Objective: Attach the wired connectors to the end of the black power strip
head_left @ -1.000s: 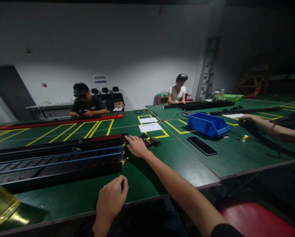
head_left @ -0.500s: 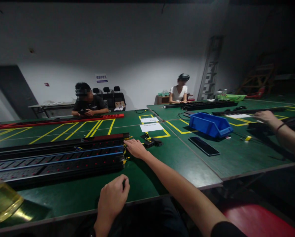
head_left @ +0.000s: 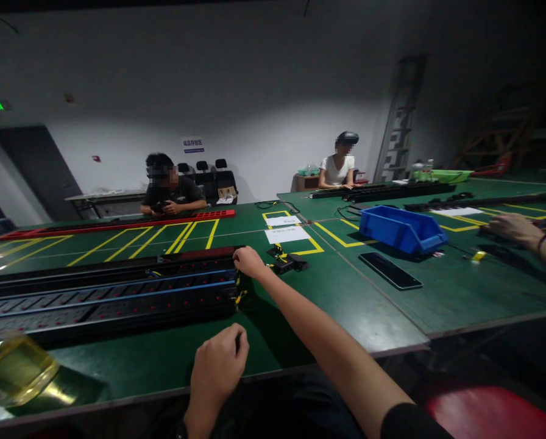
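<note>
Several long black strips with small red dots, some edged in blue, lie side by side on the green table. Yellow wire ends stick out at their right end. My right hand is at that end, touching the far strip, with its fingers bent inward; whatever they pinch is hidden. Closer to me, my left hand rests by the table's front edge, loosely curled, apart from the strips and with nothing seen in it. Small black connectors with yellow wire lie just right of my right hand.
A blue bin and a phone sit to the right. A bottle of yellow liquid is at the near left. Another person's hand works at the right. Two people sit across the table, near a red rail and more black strips.
The view has shifted slightly, so most things appear farther right. My right hand has moved a little toward the far strip, its fingers more bent. My left hand stays curled.
</note>
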